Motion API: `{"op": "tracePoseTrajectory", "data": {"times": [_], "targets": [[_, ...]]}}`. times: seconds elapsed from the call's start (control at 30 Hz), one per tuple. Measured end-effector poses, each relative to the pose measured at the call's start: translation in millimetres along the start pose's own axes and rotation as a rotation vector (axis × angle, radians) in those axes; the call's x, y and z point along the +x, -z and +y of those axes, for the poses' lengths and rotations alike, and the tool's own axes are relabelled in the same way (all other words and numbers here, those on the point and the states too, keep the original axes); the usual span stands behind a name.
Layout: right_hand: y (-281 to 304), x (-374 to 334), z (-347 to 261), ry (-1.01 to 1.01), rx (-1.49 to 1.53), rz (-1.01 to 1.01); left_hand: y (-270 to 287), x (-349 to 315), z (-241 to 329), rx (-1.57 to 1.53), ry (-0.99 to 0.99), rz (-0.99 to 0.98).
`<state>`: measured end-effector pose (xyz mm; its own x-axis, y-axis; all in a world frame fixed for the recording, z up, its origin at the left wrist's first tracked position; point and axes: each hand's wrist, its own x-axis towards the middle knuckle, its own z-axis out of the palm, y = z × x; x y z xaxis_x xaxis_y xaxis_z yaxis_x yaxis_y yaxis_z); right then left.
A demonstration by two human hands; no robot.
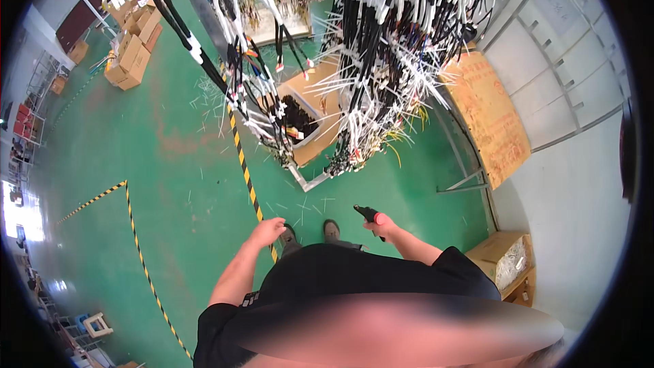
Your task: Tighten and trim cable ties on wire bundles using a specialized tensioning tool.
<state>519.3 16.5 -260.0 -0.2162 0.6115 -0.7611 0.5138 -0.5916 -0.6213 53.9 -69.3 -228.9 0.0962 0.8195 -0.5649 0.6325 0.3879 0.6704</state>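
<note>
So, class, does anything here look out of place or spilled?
Yes: thin white strips lie loose on the green floor ahead of the person's shoes, with more left of the striped tape. They look like stray litter, resembling the strips bristling from the hanging cable bundles. Brownish patches also mark the floor.

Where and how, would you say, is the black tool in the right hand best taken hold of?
Probably by the handle of the black tool, from the right, as the right hand does: the tool's nose points forward and left, away from the hand.
</note>
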Motion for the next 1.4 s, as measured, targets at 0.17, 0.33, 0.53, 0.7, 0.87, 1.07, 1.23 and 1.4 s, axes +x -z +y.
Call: {"op": "tracePoseTrajectory", "data": {"times": [0.17, 0.33, 0.53, 0.7, 0.87, 1.07, 1.23, 1.4], "targets": [[10, -8, 20, 0.002, 0.032, 0.055, 21, 17, 54, 0.067, -0.162, -0.016], [14, -43, 61, -0.069, 0.112, 0.281, 45, 29, 76, 0.1, -0.398, -0.091], [-8, -89, 113, -0.203, 0.252, 0.564, 112, 43, 163, -0.105, -0.506, -0.051], [-17, -78, 133, -0.233, 0.43, 0.639, 128, 100, 224, -0.168, -0.795, 0.036], [-4, -54, 106, -0.199, 0.572, 0.643, 129, 136, 307, -0.074, -0.838, 0.14], [66, -4, 105, -0.138, 0.486, 0.447, 128, 152, 375, 0.118, -0.807, 0.556], [132, 31, 132, -0.098, 0.302, 0.381, 97, 154, 414, -0.137, -0.702, 0.781], [179, 69, 149, -0.157, 0.146, 0.343, 60, 188, 432, -0.477, -0.491, 1.075]]}}
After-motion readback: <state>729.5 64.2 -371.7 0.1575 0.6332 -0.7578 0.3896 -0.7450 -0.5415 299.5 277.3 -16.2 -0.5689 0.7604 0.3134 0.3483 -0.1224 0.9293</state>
